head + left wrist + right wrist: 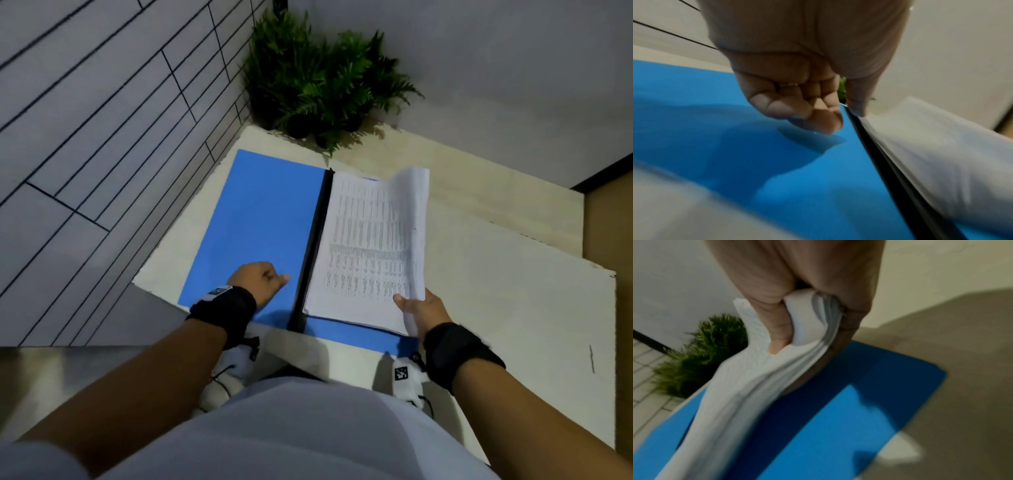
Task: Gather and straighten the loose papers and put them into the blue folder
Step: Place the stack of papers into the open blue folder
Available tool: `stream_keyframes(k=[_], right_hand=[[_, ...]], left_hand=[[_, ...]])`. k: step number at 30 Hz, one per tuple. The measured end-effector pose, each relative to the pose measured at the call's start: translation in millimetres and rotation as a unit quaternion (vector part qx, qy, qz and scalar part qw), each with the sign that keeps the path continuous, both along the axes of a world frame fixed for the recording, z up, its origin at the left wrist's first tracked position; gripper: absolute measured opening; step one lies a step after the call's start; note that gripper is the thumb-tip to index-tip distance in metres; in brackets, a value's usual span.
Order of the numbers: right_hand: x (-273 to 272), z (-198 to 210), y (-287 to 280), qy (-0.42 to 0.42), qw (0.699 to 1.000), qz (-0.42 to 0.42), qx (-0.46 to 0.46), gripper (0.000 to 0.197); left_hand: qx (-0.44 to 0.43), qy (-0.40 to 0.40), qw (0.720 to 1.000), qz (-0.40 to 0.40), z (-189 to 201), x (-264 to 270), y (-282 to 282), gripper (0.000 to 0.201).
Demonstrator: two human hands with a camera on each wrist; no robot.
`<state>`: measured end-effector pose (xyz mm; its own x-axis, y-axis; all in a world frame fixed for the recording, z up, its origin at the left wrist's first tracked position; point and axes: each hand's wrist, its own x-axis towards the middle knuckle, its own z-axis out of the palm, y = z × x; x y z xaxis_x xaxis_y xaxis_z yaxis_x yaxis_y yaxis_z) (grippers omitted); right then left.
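The blue folder (253, 222) lies open on the table, its black spine (313, 246) running down the middle. A stack of printed papers (366, 246) sits over the folder's right half, with its right edge lifted and curling. My right hand (423, 310) grips the stack at its near right corner. In the right wrist view the thumb (780, 331) is on top of the papers (740, 394) and the fingers are beneath, above the blue folder (859, 402). My left hand (262, 279) is curled into a fist (797, 104) resting on the folder's left cover (735, 146), holding nothing.
A potted green plant (322, 78) stands at the table's far corner, just beyond the folder. A tiled wall (102, 120) runs along the left. The pale table (496, 274) extends to the right of the folder. My body is close to the near edge.
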<state>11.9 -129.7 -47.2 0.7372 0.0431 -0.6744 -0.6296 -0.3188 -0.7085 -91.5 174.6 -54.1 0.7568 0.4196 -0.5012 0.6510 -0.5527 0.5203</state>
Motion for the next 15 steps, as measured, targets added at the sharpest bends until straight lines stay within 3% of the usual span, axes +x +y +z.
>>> stream_keyframes(k=[3, 6, 9, 11, 15], right_hand=[[0, -9, 2, 0.005, 0.999, 0.021, -0.031, 0.039], [1, -8, 1, 0.012, 0.998, 0.039, -0.043, 0.046], [2, -6, 3, 0.009, 0.997, 0.052, -0.054, 0.044], [2, -4, 4, 0.007, 0.996, 0.060, -0.066, 0.044], [0, -1, 7, -0.003, 0.990, 0.091, -0.110, 0.047]], left_hand=[[0.106, -0.042, 0.988, 0.108, 4, -7, 36, 0.019], [0.158, 0.055, 0.971, 0.171, 4, -17, 67, 0.053], [0.107, 0.050, 0.968, 0.223, 2, -25, 88, 0.068], [0.058, 0.008, 0.970, 0.238, 15, -24, 91, 0.060], [0.030, -0.099, 0.978, 0.182, 77, -14, 78, 0.021]])
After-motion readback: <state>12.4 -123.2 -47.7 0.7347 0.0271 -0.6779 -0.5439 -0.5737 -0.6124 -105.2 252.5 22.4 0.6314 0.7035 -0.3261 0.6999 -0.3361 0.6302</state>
